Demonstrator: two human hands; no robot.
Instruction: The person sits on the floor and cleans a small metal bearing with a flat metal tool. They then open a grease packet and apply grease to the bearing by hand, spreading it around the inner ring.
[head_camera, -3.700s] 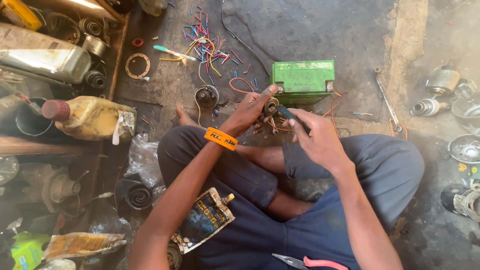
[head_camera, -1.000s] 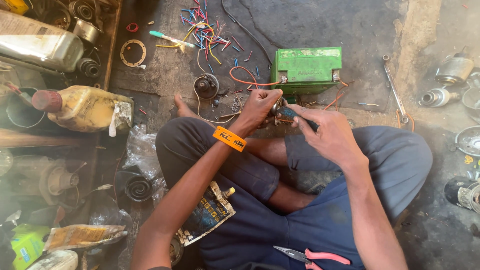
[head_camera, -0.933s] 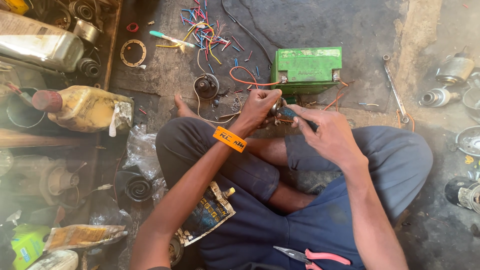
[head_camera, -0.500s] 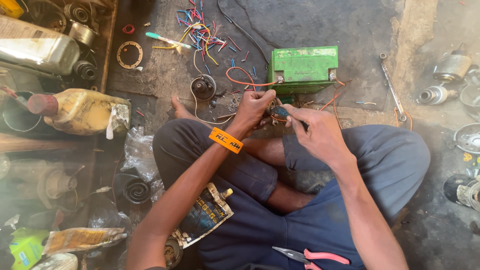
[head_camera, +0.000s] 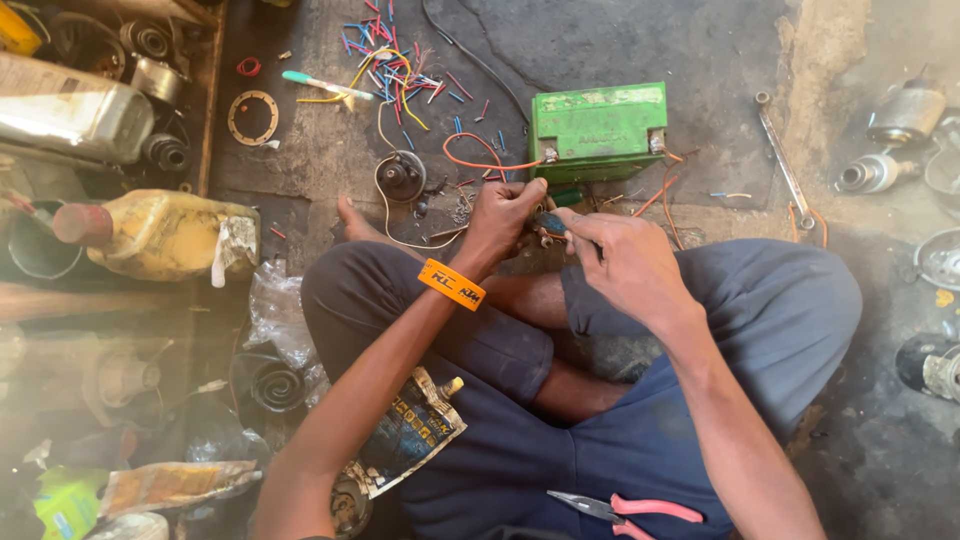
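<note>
Both hands meet at frame centre: the left hand (head_camera: 503, 213) is closed around a small dark part (head_camera: 549, 222), and the right hand (head_camera: 622, 262) pinches narrowly at that part's right end. The part lies between the two grips, just below the green battery (head_camera: 598, 130), nearly touching its front. An orange wire (head_camera: 480, 152) arcs from the battery's left terminal toward the left hand, which is nearer it.

Left hand (head_camera: 503, 215) and right hand (head_camera: 622, 262) pinch a small dark part (head_camera: 549, 224) between them; green battery (head_camera: 598, 130) just beyond the fingertips.
</note>
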